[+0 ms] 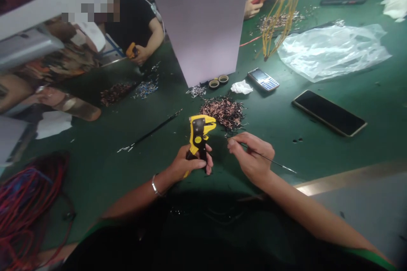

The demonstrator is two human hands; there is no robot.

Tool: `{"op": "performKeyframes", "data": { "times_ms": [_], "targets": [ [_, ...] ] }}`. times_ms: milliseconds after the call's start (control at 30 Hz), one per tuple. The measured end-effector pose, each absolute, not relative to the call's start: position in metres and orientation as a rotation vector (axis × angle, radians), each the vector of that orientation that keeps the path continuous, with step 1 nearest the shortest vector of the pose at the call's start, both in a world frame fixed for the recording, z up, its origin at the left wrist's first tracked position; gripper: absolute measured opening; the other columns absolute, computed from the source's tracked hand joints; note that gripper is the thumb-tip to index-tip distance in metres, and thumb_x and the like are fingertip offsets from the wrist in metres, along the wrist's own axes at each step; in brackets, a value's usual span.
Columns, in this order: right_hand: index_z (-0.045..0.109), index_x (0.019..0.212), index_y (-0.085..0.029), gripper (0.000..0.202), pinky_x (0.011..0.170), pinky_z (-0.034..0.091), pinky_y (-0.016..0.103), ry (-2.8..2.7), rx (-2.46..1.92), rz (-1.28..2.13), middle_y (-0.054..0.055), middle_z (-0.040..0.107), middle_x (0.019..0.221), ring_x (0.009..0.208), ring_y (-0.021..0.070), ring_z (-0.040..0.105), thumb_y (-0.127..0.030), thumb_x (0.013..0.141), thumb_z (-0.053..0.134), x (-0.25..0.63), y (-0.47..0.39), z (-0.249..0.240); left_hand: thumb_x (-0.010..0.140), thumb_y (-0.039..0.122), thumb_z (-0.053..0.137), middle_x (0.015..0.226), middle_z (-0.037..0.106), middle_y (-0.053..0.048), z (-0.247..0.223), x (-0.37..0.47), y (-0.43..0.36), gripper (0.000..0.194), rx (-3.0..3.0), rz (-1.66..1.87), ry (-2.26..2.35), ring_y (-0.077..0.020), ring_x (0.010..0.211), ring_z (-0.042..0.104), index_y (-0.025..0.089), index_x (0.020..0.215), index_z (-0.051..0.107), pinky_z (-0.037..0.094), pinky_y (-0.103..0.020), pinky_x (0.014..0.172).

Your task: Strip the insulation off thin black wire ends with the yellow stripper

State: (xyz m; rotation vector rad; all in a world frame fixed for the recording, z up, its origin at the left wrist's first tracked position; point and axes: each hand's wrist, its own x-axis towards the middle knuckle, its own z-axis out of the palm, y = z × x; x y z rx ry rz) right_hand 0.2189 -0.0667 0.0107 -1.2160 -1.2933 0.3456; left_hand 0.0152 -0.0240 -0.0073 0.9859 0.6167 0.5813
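Note:
My left hand (192,161) is wrapped around the handles of a yellow and black wire stripper (199,133), whose jaws point up and to the right. In a pinch between thumb and fingers, my right hand (252,154) holds a thin black wire (280,164) with a bright metal end at the lower right. The wire's other end sits just right of the stripper, apart from its jaws. Beyond both hands lies a heap of short black and copper-coloured wire scraps (224,112). A bundle of black wires (152,132) rests to the left.
Behind the heap are two tape rolls (214,84), crumpled tissue (241,87) and a keypad phone (263,79). A smartphone (329,113) and a plastic bag (333,51) lie right. Red cable coils (30,203) fill the left edge. Co-workers hold tools across the green table (270,220).

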Motion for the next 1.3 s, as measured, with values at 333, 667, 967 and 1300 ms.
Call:
{"op": "performKeyframes", "data": {
  "times_ms": [333,667,967,1300],
  "targets": [
    [0.063,0.070,-0.021,0.019,0.053,0.049,0.027,-1.395,-1.124,0.293,0.001,0.066,0.060,0.053,0.0133,0.062,-0.010,0.084,0.061,0.215,-0.066,0.009,0.070,0.024,0.084,0.088,0.073,-0.010,-0.001,0.018,-0.025,0.043,1.017,0.568,0.596,-0.0207,0.073,0.070,0.012,0.106,0.064,0.054,-0.036,0.074],
    [0.064,0.068,-0.022,0.019,0.053,0.051,0.027,-1.409,-1.141,0.311,-0.001,0.066,0.058,0.053,0.0134,0.062,-0.012,0.085,0.061,0.212,-0.067,0.005,0.070,0.027,0.085,0.082,0.071,-0.008,-0.001,0.018,-0.026,0.038,1.076,0.553,0.669,-0.0185,0.069,0.067,0.011,0.099,0.066,0.053,-0.033,0.070],
    [0.064,0.068,-0.023,0.020,0.052,0.051,0.027,-1.413,-1.164,0.347,0.000,0.066,0.058,0.051,0.0135,0.061,-0.015,0.086,0.059,0.212,-0.068,0.008,0.070,0.034,0.086,0.059,0.065,-0.001,-0.011,0.016,-0.028,0.035,1.143,0.576,0.844,-0.0145,0.049,0.062,0.012,0.082,0.062,0.053,-0.028,0.052],
    [0.066,0.068,-0.021,0.019,0.055,0.050,0.028,-1.331,-1.171,0.450,0.000,0.066,0.059,0.053,0.0132,0.060,-0.018,0.086,0.061,0.212,-0.067,0.007,0.072,0.036,0.083,0.044,0.058,0.002,-0.015,0.017,-0.028,0.033,1.232,0.592,1.017,-0.0095,0.034,0.051,0.013,0.070,0.059,0.042,-0.021,0.038]
  ]
}}
